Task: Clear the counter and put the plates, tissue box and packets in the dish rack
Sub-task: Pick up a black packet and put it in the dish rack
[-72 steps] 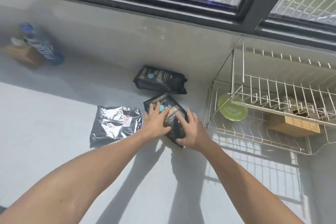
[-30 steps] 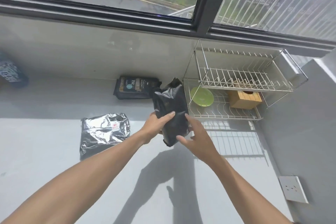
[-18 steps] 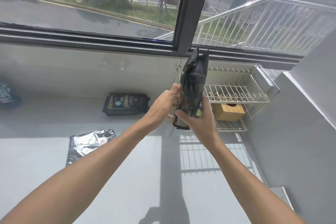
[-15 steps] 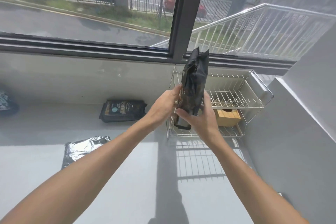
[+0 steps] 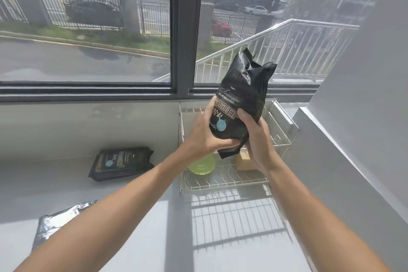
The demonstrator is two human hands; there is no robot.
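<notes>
I hold a black coffee packet (image 5: 240, 97) upright in the air above the wire dish rack (image 5: 223, 181). My left hand (image 5: 204, 134) grips its lower left side and my right hand (image 5: 257, 139) its lower right side. In the rack's lower tier lie a green plate (image 5: 202, 166) and a wooden tissue box (image 5: 242, 160), both partly hidden by my hands. A second black packet (image 5: 122, 162) lies flat on the counter by the wall. A silver foil packet (image 5: 53, 221) lies at the lower left, partly under my left arm.
The grey counter (image 5: 110, 183) runs along a wall below a wide window with a dark frame (image 5: 184, 28). A grey wall (image 5: 353, 139) closes the right side just beyond the rack. The rack's upper tier (image 5: 280, 121) is behind the held packet.
Both hands lifted the black packet off the counter, turned it upright and raised it over the rack. Since half a second ago its printed front has turned to face me.
</notes>
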